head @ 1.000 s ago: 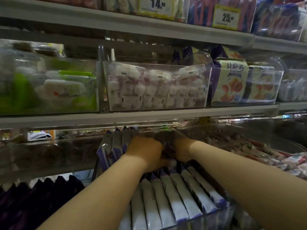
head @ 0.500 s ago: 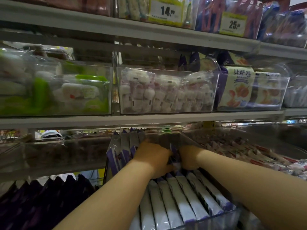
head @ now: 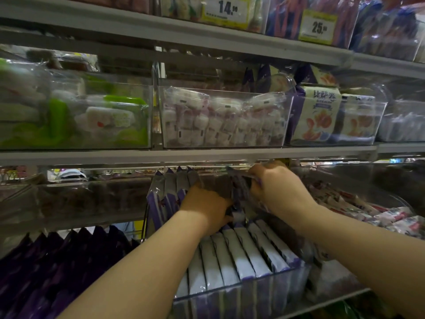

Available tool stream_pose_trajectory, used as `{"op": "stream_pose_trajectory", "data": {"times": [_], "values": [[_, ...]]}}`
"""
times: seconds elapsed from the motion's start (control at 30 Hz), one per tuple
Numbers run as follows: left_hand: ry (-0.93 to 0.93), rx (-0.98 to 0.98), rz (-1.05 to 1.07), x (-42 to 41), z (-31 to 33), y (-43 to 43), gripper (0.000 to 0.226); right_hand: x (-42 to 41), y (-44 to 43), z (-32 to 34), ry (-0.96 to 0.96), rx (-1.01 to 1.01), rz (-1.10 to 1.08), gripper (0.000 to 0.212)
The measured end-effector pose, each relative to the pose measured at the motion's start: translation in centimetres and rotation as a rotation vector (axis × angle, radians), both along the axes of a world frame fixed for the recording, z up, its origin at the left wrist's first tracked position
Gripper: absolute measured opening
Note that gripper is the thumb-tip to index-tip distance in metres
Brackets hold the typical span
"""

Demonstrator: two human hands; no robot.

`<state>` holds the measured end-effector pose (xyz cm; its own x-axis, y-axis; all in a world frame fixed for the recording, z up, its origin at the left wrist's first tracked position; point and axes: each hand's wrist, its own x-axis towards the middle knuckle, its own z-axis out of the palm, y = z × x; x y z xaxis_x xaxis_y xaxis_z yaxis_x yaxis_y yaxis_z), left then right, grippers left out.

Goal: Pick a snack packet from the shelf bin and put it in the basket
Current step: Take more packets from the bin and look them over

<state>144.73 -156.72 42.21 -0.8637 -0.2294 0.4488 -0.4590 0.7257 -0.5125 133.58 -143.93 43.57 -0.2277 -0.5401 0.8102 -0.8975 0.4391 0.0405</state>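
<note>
A clear shelf bin (head: 271, 279) holds a row of upright white and purple snack packets (head: 239, 254). My right hand (head: 276, 192) is raised above the row and grips one purple packet (head: 241, 183) by its top, lifted toward the shelf edge above. My left hand (head: 207, 208) is down among the packets in the middle of the bin, its fingers curled into the row and hidden behind it. No basket is in view.
The grey shelf edge (head: 207, 155) runs just above my hands. Clear bins with white sweets (head: 220, 120) and boxed snacks (head: 322, 116) sit on it. Dark purple packets (head: 57, 268) stand lower left, loose red and white wrappers (head: 379, 215) at right.
My right hand has risen out of the row and up to the right, pulling a purple packet with it. My left hand stays in the bin.
</note>
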Motion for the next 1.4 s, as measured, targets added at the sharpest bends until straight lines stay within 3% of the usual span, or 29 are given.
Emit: {"op": "stream_pose_trajectory", "data": {"times": [0.23, 0.4, 0.53, 0.6, 0.73, 0.83, 0.97, 1.1, 1.2, 1.3, 1.4], "values": [[0.203, 0.172, -0.078, 3.9, -0.5, 4.1, 0.042, 2.8, 6.7, -3.3, 0.062, -0.394, 0.184, 0.023], [0.603, 0.628, -0.287, 6.8, -2.8, 8.2, 0.053, 5.8, 10.1, -7.3, -0.108, -0.593, 0.349, 0.024], [0.788, 0.991, -0.505, 9.0, -5.6, 10.2, 0.056, 8.8, 12.2, -10.4, -0.481, -0.632, 0.572, 0.020], [0.819, 1.194, -0.545, 10.6, -7.3, 10.9, 0.056, 10.1, 13.0, -12.0, -0.760, -0.641, 0.686, 0.023], [0.832, 1.412, -0.591, 13.3, -12.1, 12.1, 0.025, 12.4, 13.4, -15.1, -1.391, -0.709, 0.821, 0.033], [0.948, 1.539, -0.602, 14.8, -15.9, 13.2, 0.015, 14.0, 13.5, -17.8, -1.623, -0.686, 0.872, 0.048], [1.001, 1.599, -0.543, 16.4, -20.5, 13.8, 0.018, 16.0, 13.6, -21.7, -1.693, -0.694, 0.877, 0.043], [1.053, 1.697, -0.497, 17.6, -24.2, 13.5, 0.028, 16.7, 13.6, -24.7, -1.746, -0.698, 0.778, 0.020], [1.075, 1.771, -0.441, 18.3, -26.6, 12.6, 0.033, 17.0, 13.7, -26.1, -1.642, -0.555, 0.720, 0.015], [1.074, 1.868, -0.415, 18.8, -28.1, 12.0, 0.022, 17.0, 13.7, -27.0, -1.482, -0.395, 0.620, 0.016], [1.071, 1.967, -0.361, 18.9, -28.5, 11.4, 0.020, 16.6, 13.7, -27.3, -1.493, -0.301, 0.607, 0.016]]}}
